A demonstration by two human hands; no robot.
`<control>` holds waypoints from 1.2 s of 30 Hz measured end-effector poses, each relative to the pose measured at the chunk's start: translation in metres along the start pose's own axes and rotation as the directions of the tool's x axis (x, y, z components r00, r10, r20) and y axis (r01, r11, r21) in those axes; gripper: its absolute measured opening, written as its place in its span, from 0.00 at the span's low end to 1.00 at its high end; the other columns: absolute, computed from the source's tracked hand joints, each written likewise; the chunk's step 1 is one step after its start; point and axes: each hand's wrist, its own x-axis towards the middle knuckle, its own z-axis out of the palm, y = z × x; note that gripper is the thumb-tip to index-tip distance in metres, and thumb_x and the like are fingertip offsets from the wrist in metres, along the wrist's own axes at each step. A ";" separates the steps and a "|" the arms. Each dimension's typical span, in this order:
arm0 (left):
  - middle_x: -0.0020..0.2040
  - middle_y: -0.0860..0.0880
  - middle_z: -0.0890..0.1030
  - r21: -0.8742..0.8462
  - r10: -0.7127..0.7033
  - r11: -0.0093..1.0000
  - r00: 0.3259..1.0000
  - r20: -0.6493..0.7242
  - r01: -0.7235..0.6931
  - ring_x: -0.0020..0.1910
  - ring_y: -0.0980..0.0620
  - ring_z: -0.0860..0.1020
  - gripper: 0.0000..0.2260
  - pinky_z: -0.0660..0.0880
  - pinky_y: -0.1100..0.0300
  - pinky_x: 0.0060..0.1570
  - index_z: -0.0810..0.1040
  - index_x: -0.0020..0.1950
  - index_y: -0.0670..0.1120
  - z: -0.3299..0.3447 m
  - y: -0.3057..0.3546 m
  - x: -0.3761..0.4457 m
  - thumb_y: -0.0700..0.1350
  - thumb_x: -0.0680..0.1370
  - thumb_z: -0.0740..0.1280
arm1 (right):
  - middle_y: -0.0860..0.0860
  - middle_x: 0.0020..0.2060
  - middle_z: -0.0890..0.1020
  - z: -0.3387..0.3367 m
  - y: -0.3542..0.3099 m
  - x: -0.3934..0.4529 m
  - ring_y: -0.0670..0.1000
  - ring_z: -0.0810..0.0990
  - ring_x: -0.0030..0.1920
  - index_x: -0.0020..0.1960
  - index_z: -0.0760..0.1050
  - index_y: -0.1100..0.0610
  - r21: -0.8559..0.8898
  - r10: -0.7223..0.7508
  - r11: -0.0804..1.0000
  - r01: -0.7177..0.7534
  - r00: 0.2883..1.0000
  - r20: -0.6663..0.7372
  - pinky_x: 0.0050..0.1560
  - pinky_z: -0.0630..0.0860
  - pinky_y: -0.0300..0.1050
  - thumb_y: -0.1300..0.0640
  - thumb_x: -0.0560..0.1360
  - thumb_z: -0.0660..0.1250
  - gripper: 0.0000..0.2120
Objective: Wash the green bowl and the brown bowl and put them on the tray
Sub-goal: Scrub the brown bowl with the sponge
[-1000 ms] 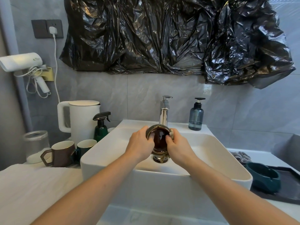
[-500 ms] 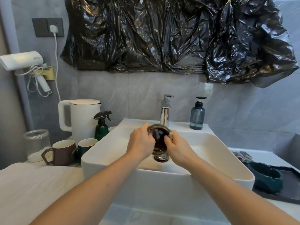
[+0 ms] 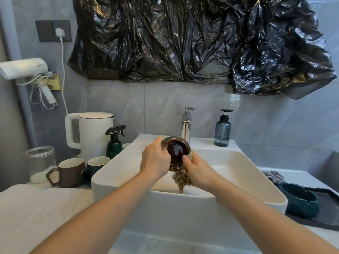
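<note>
Gripping the brown bowl [image 3: 176, 155] by its rim, the left hand [image 3: 155, 161] tilts it over the sink [image 3: 238, 173]; right hand [image 3: 199, 170] fingers pinch a checkered cloth [image 3: 181, 180] against it.

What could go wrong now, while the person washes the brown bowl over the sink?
The brown bowl is tilted, held by the left hand at its rim; if wet, it might slip into the sink. The cloth in the right hand hangs loose and could drop.

I'm looking into a home bathroom: white basin [image 3: 229, 162] centre frame, chrome tap [image 3: 186, 125], soap dispenser [image 3: 222, 129], hairdryer [image 3: 23, 67] upper left.
</note>
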 end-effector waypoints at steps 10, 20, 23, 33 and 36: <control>0.50 0.51 0.85 -0.011 0.063 0.998 0.939 0.339 -0.063 0.52 0.45 0.81 0.07 0.80 0.47 0.55 0.81 0.57 0.54 0.007 0.003 -0.008 0.51 0.81 0.66 | 0.48 0.65 0.75 -0.004 0.000 0.002 0.48 0.74 0.64 0.73 0.71 0.51 -0.183 -0.286 0.950 0.252 0.939 -0.192 0.64 0.68 0.39 0.59 0.85 0.57 0.17; 0.50 0.49 0.83 0.007 -0.025 1.000 1.000 -0.002 0.025 0.47 0.47 0.76 0.09 0.73 0.56 0.47 0.83 0.58 0.47 -0.001 -0.001 0.002 0.44 0.84 0.63 | 0.49 0.53 0.82 -0.001 -0.002 -0.002 0.50 0.81 0.53 0.61 0.74 0.51 -0.036 -0.042 0.999 0.040 0.998 -0.052 0.54 0.78 0.48 0.43 0.85 0.55 0.15; 0.53 0.50 0.84 -0.060 -0.033 0.997 0.997 0.071 0.038 0.51 0.47 0.79 0.10 0.80 0.52 0.52 0.82 0.61 0.49 0.001 -0.003 0.002 0.47 0.86 0.62 | 0.49 0.51 0.82 -0.001 -0.003 0.000 0.48 0.80 0.50 0.60 0.72 0.51 -0.047 -0.095 0.995 0.089 0.984 -0.149 0.49 0.78 0.46 0.45 0.85 0.56 0.12; 0.47 0.51 0.83 0.007 0.031 0.999 0.930 0.367 -0.036 0.45 0.45 0.83 0.05 0.84 0.43 0.46 0.80 0.53 0.54 0.009 -0.002 -0.005 0.53 0.80 0.68 | 0.46 0.62 0.77 -0.004 -0.002 0.002 0.49 0.76 0.61 0.70 0.73 0.49 -0.206 -0.264 0.953 0.221 0.940 -0.215 0.64 0.73 0.43 0.57 0.84 0.59 0.16; 0.46 0.49 0.83 0.035 0.049 0.997 0.944 0.326 -0.064 0.47 0.44 0.81 0.05 0.82 0.47 0.49 0.81 0.51 0.52 0.007 -0.004 -0.003 0.50 0.83 0.66 | 0.46 0.66 0.75 -0.002 -0.005 0.001 0.48 0.74 0.65 0.74 0.71 0.49 -0.236 -0.309 0.935 0.265 0.935 -0.175 0.67 0.72 0.44 0.57 0.83 0.60 0.20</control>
